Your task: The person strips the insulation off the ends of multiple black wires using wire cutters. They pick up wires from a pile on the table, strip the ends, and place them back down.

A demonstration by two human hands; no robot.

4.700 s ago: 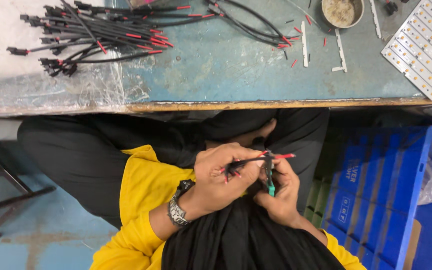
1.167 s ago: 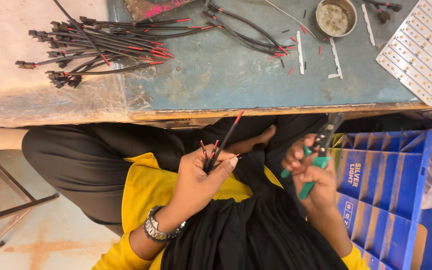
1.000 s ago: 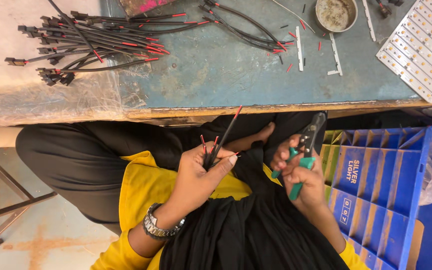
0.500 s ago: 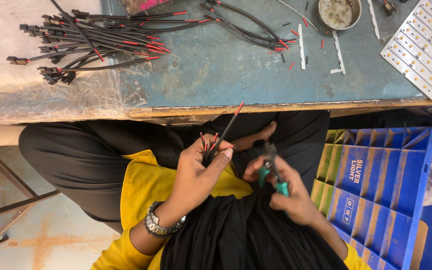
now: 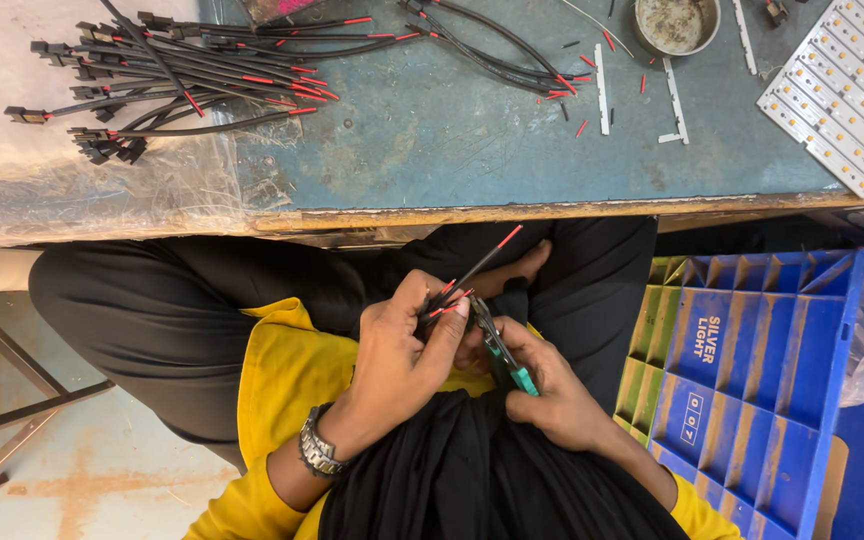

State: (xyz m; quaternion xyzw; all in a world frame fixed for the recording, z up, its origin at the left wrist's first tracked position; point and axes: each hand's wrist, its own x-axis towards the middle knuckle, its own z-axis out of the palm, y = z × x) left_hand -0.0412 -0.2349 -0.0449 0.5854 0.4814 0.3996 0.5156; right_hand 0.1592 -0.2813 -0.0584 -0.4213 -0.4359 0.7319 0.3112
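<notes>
1. The worktop (image 5: 472, 150) is a scuffed blue-grey slab with a worn edge; below it, over the lap, both hands work.
2. The left hand (image 5: 402, 350) has its fingers closed around thin black cables (image 5: 472, 270) with red tips, which stick up toward the worktop.
3. The right hand (image 5: 547, 395) grips green-handled pliers (image 5: 500, 350), whose metal nose touches the cables just beside the left fingertips.

Blue crate (image 5: 752, 400), lower rt by the legs: white lettering on one divider, small white label below it.
</notes>
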